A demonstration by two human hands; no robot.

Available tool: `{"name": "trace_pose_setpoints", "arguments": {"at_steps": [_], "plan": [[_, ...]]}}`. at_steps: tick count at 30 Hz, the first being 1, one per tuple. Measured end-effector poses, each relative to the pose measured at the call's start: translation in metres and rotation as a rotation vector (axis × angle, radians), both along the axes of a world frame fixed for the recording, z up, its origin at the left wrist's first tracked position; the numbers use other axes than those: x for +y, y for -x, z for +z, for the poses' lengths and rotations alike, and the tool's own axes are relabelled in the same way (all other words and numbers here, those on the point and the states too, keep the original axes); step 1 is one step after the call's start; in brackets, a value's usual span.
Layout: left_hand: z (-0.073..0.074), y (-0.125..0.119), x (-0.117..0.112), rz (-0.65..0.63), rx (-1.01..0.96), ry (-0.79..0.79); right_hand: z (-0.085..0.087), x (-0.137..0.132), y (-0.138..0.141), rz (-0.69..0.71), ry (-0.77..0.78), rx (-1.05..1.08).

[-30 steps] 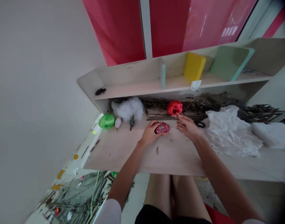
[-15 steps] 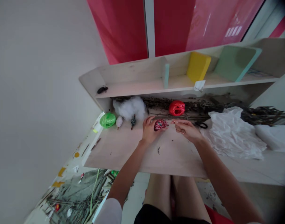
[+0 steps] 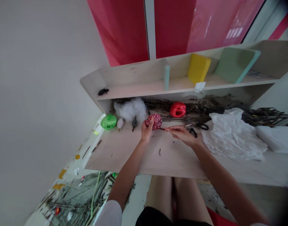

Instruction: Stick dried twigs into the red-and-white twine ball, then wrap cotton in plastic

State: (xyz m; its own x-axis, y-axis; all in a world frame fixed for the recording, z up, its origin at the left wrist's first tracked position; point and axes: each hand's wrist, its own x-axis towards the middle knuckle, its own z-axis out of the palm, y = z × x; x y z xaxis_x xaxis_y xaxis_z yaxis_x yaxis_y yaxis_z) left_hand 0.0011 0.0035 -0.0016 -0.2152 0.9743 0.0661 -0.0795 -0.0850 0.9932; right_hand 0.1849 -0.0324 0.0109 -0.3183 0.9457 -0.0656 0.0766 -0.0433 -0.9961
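My left hand (image 3: 146,132) is closed around a ball wound in red, white and dark string (image 3: 155,121), thumb across its face. A thin brown stick (image 3: 162,129) juts from the ball's lower right side. My right hand (image 3: 180,133) pinches the outer end of that stick between thumb and fingers. Scissors with black handles (image 3: 202,126) lie just beyond the right hand, partly hidden. To the left lie a small dark-and-white wound bundle on a stick (image 3: 134,123) and a pale one (image 3: 120,123).
White stuffing (image 3: 131,109) and a green twine ball (image 3: 108,121) lie at the left. A red twine ball (image 3: 177,109) sits by dried twigs (image 3: 200,106) under the shelf (image 3: 134,91). Crumpled white paper (image 3: 233,135) covers the right side of the table (image 3: 125,157).
The wound ball has shifted left and turned in my left hand. My right hand has moved left and down onto its stick. More of the scissors now shows.
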Motion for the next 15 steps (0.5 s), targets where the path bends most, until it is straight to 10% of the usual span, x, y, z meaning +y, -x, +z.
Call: {"name": "trace_pose_setpoints", "arguments": {"at_steps": [15], "plan": [[0.018, 0.009, 0.004, -0.179, -0.586, 0.307, -0.015, 0.007, 0.005, 0.022, -0.058, -0.071]]}}
